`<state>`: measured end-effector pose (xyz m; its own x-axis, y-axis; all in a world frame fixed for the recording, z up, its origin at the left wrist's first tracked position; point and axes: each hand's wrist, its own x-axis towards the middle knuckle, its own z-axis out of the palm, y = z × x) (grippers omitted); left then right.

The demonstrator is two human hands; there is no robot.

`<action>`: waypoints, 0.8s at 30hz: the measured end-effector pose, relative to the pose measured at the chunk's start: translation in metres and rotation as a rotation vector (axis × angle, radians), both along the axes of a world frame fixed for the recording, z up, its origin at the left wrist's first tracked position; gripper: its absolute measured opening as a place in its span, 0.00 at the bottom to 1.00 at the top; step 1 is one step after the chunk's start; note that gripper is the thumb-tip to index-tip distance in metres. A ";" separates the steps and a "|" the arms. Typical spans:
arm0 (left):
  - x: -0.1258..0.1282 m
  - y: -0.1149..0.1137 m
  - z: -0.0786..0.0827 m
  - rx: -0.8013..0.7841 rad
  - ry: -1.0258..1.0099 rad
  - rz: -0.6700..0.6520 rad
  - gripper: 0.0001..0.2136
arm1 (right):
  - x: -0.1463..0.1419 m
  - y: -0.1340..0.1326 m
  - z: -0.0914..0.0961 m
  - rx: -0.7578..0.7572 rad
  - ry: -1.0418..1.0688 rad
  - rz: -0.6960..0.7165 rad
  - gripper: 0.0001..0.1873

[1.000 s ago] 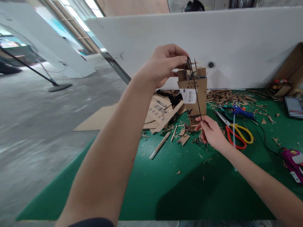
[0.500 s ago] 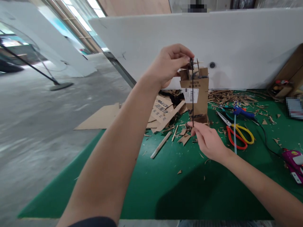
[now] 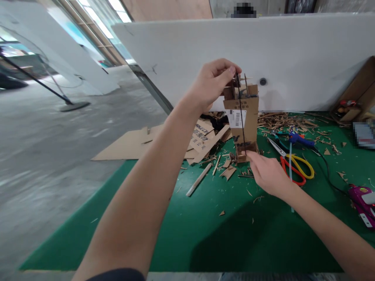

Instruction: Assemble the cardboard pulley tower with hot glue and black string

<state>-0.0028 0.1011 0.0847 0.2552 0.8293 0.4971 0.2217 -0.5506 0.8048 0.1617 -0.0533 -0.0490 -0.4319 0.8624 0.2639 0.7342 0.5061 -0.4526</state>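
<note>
A tall cardboard model (image 3: 244, 117) with a white barcode label stands upright on the green table (image 3: 205, 230). A thin black cord (image 3: 241, 117) runs down its front. My left hand (image 3: 212, 84) pinches the top end of the cord at the model's upper edge, beside thin sticks that poke out there. My right hand (image 3: 265, 171) is closed on the cord's lower end at the model's base.
Red and yellow scissors (image 3: 293, 166) and a blue glue gun (image 3: 299, 137) lie right of the model. A purple tool (image 3: 363, 201) is at the far right. Cardboard sheets (image 3: 131, 144) and scraps lie left. A white partition (image 3: 263, 50) stands behind; an open carton (image 3: 354, 97) sits in the right corner.
My right hand has shifted slightly right along the base, tilting the cord's lower end that way. My left hand stays pinched at the top.
</note>
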 end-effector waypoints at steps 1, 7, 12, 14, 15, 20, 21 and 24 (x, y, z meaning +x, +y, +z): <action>-0.001 0.000 -0.003 0.027 -0.006 -0.002 0.10 | 0.002 0.004 -0.008 -0.037 -0.027 -0.041 0.25; -0.007 -0.011 -0.030 0.329 0.068 0.074 0.13 | 0.003 0.020 -0.036 -0.142 -0.180 -0.126 0.32; -0.014 -0.026 -0.058 0.491 0.122 0.273 0.21 | -0.004 0.018 -0.043 -0.131 -0.345 -0.108 0.38; -0.018 -0.028 -0.063 0.509 0.118 0.309 0.22 | -0.005 0.018 -0.047 -0.120 -0.415 -0.093 0.39; -0.019 -0.027 -0.064 0.506 0.111 0.318 0.22 | -0.004 0.018 -0.049 -0.115 -0.439 -0.085 0.39; -0.024 -0.022 -0.061 0.450 0.089 0.300 0.25 | 0.001 0.023 -0.058 -0.090 -0.526 -0.132 0.43; -0.024 -0.021 -0.062 0.440 0.076 0.301 0.25 | 0.003 0.024 -0.059 -0.087 -0.548 -0.146 0.43; -0.028 -0.011 -0.079 0.367 -0.031 0.347 0.23 | 0.007 0.024 -0.059 -0.062 -0.593 -0.159 0.41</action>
<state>-0.0306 0.0900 0.0052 -0.0240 0.6316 0.7749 0.4213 -0.6966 0.5808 0.1690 -0.0293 -0.1082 -0.3549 0.9343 -0.0348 0.9340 0.3559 0.0308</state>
